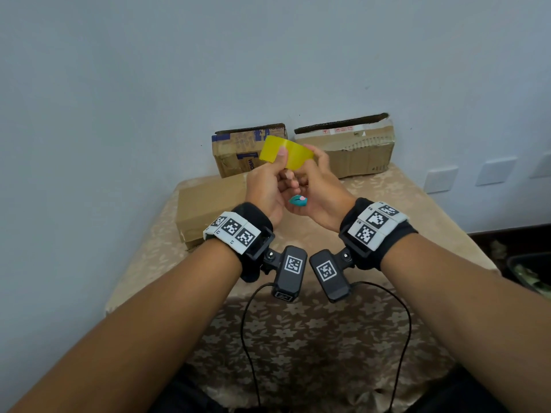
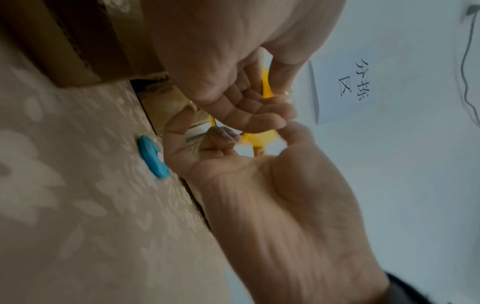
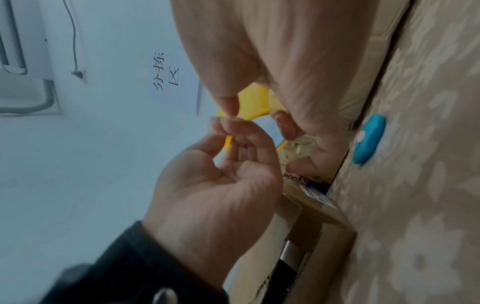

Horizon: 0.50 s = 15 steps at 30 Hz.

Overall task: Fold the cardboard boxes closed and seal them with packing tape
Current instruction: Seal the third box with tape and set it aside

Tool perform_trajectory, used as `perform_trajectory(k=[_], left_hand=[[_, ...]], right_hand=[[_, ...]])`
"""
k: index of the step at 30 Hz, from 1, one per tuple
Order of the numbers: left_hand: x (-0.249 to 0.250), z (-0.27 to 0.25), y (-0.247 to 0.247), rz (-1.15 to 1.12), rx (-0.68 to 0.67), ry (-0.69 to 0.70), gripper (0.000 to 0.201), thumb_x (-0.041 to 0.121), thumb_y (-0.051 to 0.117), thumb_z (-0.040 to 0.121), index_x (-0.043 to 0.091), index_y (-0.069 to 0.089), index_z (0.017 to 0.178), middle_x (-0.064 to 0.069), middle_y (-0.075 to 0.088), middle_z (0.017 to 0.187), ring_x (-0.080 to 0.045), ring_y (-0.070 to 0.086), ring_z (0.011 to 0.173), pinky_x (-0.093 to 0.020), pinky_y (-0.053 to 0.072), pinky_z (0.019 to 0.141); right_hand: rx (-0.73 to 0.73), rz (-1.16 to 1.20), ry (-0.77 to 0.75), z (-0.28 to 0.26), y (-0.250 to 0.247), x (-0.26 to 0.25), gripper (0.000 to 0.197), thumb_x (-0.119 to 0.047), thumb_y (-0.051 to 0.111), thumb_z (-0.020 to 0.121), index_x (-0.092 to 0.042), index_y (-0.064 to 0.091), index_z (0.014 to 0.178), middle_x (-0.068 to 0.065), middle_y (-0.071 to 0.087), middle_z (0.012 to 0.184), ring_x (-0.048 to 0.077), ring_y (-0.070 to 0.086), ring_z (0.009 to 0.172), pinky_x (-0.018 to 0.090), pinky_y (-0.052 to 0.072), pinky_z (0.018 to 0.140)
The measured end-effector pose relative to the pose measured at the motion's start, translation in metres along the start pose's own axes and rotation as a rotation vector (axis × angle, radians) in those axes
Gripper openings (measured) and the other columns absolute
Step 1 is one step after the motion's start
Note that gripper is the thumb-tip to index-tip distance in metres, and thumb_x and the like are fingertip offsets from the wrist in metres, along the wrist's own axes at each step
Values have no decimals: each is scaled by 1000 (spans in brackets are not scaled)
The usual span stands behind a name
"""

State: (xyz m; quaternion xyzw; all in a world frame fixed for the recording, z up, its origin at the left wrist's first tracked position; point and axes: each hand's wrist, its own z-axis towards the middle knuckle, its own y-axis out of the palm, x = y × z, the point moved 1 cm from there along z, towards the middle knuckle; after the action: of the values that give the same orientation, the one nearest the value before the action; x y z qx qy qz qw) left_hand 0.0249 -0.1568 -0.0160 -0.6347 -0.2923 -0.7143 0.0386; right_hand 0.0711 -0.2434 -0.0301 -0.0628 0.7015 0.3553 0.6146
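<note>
Both hands hold a yellow roll of packing tape [image 1: 293,155] in the air above the table. My left hand [image 1: 278,163] grips its left side, thumb pressed on the outer face. My right hand [image 1: 313,162] holds the right side; in the right wrist view its thumb and forefinger pinch the roll's rim [image 3: 228,123]. The tape roll [image 2: 262,137] shows only partly between the fingers. Three cardboard boxes sit behind: a plain one [image 1: 205,210] lying at the left, a blue-printed one [image 1: 241,153] and a torn one [image 1: 360,150] against the wall.
A small teal cutter [image 1: 298,201] lies on the floral tablecloth [image 1: 298,338] just under the hands, also seen as the cutter [image 2: 153,156] and cutter [image 3: 369,142]. A paper sign [image 3: 168,72] hangs on the wall. Camera cables trail toward my body.
</note>
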Motion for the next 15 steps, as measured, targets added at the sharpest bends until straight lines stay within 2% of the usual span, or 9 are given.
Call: perform_trajectory(k=[3,10,15], left_hand=[[-1,0,0,6,-12,-12,29,30,60,102,8,59,84,0,51,54,-11,49,44,-23,46,45],[-4,0,-2,-9,-2,-26,32,31,60,102,9,59,79,-1,50,56,-12,49,46,-24,46,46],[-6,-2,-2,-14,0,-33,30,29,58,103,7,60,82,-1,50,56,-12,49,46,-24,47,46]], right_hand=[[-4,30,14,0,0,-2,34,-28,46,105,-43,39,134,-4,49,63,10,42,55,31,47,63],[20,29,-32,1,0,4,38,-16,41,104,-36,37,135,-1,50,66,10,41,53,28,41,57],[52,-2,-50,2,1,4,34,-16,38,105,-34,35,134,0,49,68,10,40,51,24,36,49]])
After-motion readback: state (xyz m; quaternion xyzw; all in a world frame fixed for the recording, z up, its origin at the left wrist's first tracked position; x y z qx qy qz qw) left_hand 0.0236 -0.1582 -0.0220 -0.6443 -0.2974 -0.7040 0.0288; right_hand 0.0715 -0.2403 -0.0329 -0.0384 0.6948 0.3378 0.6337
